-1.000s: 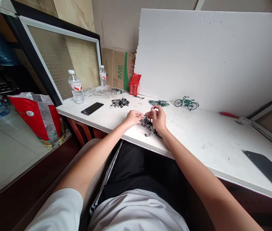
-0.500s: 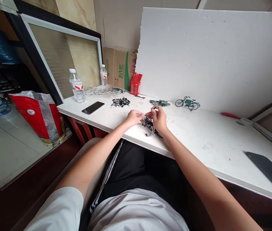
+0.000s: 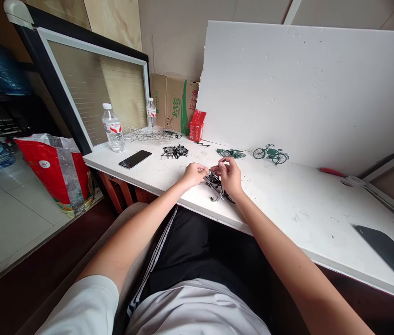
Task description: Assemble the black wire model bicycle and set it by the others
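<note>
- I see a white table (image 3: 277, 209) before a pale upright board (image 3: 304, 93), tiled floor (image 3: 18, 209) at left.
- The black model bicycle (image 3: 215, 180) lies near the table's front edge, between my hands.
- My left hand (image 3: 194, 174) pinches its far end; my right hand (image 3: 231, 177) curls narrowly beside it, whether closed on a part I cannot tell.

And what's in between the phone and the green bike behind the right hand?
A pile of black parts, seen in the head view between the phone and green bike. Some thin dark pieces lie a bit farther back.
</note>
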A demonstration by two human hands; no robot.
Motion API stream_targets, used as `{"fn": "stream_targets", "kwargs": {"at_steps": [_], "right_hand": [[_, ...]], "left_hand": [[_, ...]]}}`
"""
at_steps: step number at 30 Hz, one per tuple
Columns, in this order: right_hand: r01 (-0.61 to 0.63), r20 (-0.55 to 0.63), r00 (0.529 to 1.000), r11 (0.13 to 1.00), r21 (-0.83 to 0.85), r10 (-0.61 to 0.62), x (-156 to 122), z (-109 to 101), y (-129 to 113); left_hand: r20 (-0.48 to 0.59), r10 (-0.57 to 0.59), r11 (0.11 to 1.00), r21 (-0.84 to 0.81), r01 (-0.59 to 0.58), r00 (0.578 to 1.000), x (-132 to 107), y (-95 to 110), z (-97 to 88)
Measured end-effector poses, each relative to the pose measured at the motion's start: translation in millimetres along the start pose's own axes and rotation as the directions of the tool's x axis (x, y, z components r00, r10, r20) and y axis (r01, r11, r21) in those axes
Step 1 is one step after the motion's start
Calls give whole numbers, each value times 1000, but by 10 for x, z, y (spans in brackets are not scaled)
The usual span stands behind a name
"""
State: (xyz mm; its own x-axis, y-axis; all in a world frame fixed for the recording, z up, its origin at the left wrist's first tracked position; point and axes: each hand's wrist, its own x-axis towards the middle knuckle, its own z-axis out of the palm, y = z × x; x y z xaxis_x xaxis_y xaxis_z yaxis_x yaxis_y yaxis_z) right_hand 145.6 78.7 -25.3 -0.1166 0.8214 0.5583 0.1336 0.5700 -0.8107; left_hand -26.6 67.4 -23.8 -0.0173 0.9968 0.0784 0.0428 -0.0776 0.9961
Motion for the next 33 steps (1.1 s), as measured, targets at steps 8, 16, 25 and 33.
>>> {"fn": "stream_targets", "kwargs": {"at_steps": [8,16,25,33], "right_hand": [[-16,-1,1000,1000,13,16,-8,-4,-18],[-5,1,1000,1000,29,5,3,-8,1],[28,8,1000,1000,-13,-28,-17,-1,-24],[-25,-19,999,998,49,26,2,4,-25]], "left_hand": [[-4,8,1000,-1,-8,1000,24,-39,12],[-15,13,1000,8,-13,1000,16,-18,7],[6,83,994,64,-83,997,29,-33,-2],[-16,17,1000,5,-17,1000,4,-4,19]]}}
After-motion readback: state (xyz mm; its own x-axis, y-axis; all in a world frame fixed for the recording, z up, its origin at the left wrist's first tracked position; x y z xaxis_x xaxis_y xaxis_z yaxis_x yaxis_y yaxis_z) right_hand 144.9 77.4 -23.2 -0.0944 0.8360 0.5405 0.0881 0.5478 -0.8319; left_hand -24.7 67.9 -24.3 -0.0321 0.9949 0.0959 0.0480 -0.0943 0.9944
